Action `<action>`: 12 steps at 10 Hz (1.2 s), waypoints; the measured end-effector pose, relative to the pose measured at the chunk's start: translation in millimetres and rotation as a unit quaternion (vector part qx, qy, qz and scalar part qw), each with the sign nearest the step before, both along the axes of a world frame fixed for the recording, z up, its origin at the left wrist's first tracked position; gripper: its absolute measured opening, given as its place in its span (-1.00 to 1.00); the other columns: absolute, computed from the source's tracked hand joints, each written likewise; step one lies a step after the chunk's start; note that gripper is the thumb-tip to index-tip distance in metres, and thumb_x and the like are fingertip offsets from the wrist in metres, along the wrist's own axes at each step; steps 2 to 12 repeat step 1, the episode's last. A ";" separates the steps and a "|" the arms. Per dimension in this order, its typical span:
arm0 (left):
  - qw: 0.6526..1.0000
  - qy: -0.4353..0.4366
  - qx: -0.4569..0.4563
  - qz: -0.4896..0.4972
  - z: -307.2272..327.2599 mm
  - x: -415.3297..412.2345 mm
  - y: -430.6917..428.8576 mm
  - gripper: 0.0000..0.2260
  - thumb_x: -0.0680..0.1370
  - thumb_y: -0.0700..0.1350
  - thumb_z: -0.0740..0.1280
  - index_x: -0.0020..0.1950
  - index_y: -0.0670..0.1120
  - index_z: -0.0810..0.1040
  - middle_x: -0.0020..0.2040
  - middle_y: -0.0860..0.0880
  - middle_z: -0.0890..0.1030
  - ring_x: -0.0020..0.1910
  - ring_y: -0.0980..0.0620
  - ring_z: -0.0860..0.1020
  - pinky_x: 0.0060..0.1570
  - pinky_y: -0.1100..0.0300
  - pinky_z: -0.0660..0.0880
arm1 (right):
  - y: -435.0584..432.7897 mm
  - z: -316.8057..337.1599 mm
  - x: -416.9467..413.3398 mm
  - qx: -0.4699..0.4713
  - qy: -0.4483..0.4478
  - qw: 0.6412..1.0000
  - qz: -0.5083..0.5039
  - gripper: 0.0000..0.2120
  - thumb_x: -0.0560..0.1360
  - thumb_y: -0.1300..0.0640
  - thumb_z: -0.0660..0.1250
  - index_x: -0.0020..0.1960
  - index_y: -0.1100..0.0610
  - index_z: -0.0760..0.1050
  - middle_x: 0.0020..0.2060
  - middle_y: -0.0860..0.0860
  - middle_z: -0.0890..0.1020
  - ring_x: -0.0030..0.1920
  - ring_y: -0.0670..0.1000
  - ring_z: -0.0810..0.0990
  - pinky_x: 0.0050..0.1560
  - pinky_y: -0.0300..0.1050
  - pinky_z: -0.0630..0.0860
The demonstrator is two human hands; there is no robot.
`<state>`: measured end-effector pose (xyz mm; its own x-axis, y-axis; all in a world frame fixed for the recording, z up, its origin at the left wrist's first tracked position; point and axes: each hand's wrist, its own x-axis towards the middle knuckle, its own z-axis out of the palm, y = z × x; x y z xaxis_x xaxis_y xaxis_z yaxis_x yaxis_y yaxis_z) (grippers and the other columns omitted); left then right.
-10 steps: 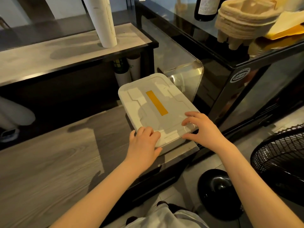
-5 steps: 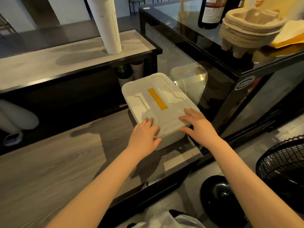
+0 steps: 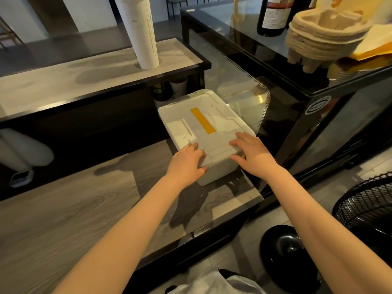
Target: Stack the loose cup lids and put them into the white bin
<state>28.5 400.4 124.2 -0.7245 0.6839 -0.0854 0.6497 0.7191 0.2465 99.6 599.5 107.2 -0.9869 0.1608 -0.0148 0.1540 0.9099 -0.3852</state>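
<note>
The white bin (image 3: 224, 124) stands on the grey wooden counter (image 3: 63, 209) at its right end, beside a glass display case. Its white cover with a yellow stripe is closed flat on top. My left hand (image 3: 186, 162) grips the near left corner, fingers on the cover and thumb down the side. My right hand (image 3: 252, 153) grips the near right corner the same way. No loose cup lids show anywhere; the inside of the bin is hidden.
A tall stack of white cups (image 3: 140, 32) stands on the raised shelf behind. On the glass case (image 3: 297, 81) sit pulp cup carriers (image 3: 324, 35) and a dark bottle (image 3: 273, 15). A black fan (image 3: 364, 209) stands on the floor at right.
The bin has slid away from the counter's front edge toward the back, with both hands staying on its near end.
</note>
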 end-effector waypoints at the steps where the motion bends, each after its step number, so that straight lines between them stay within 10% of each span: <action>1: 1.000 0.007 0.023 0.002 0.0 -2.6 -6.6 -0.53 0.53 0.09 0.28 0.41 -0.02 0.36 0.49 -0.09 0.24 0.47 -0.07 0.17 0.40 -0.01 0.22 | -8.5 3.2 -2.8 0.028 0.013 1.000 0.004 -0.50 0.56 -0.04 0.24 0.46 0.00 0.24 0.50 0.00 0.18 0.52 0.01 0.03 0.50 0.04 -0.11; 12: 1.000 0.007 0.023 0.002 0.0 -2.6 -6.6 -0.53 0.53 0.09 0.28 0.41 -0.02 0.36 0.49 -0.09 0.24 0.47 -0.07 0.17 0.40 -0.01 0.22 | -8.5 3.2 -2.8 0.028 0.013 1.000 0.004 -0.50 0.56 -0.04 0.24 0.46 0.00 0.24 0.50 0.00 0.18 0.52 0.01 0.03 0.50 0.04 -0.11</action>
